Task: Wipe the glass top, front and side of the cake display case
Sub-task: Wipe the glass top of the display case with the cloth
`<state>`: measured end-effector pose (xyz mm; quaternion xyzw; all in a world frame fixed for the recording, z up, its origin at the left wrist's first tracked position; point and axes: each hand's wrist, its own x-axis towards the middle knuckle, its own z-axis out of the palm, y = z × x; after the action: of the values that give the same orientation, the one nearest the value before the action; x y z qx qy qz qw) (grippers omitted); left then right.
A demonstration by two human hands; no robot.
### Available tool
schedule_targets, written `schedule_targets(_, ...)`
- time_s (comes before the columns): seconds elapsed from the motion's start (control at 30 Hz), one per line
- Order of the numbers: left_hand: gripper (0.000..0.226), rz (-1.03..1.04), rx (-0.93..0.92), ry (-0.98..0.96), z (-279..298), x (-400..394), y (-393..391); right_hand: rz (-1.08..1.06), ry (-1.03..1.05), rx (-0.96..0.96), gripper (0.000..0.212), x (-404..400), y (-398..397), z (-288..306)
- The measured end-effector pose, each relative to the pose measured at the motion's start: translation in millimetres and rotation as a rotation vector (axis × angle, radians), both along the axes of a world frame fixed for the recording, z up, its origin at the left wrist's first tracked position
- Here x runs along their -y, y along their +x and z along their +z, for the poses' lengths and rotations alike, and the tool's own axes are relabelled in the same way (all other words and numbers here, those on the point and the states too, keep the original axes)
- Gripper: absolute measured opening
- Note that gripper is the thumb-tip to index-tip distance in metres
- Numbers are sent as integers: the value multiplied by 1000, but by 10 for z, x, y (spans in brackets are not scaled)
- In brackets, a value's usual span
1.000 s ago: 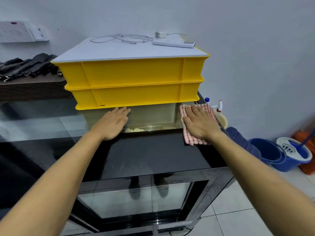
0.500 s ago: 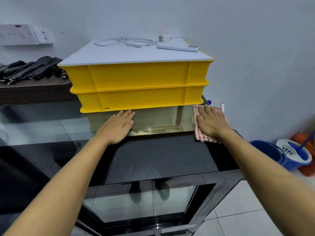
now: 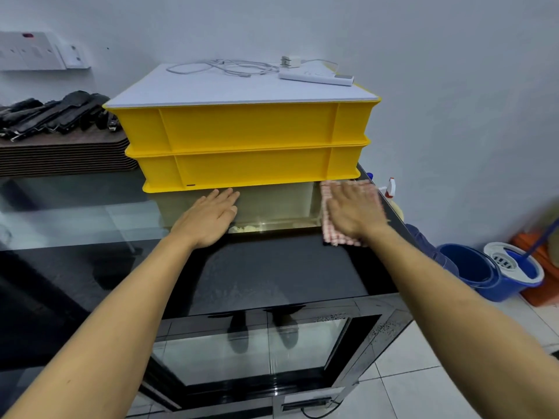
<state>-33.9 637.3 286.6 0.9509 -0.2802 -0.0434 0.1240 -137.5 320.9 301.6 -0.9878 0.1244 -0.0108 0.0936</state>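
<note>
pressing flat with straight fingers, the right hand [image 3: 355, 213] holds a red checked cloth [image 3: 341, 234] against the glass top [image 3: 272, 267] of the display case [image 3: 242, 358], near its right edge; the hand is blurred, probably mid-wipe. the left hand [image 3: 208, 219] rests flat on the glass, fingers straight, grasping nothing. both sit just in front of two stacked yellow crates [image 3: 245, 146] on the same top. a wider sweep could knock the crates, or the spray bottle [image 3: 390, 187] beyond the edge, toward the blue bucket [image 3: 484, 273].
</note>
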Motion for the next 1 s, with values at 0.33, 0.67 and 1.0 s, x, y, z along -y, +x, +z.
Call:
schedule_targets(0.33,55,12,-15,-6,4,16,11,366,32,-24,62,-1229,11,-74)
schedule_targets(0.67,58,50,3,1,24,35,-51,-196,79,-22,69,-250,194,-27)
schedule_targets(1.0,58,35,1,3,10,1,-31,203,57,-55,62,-727,304,15)
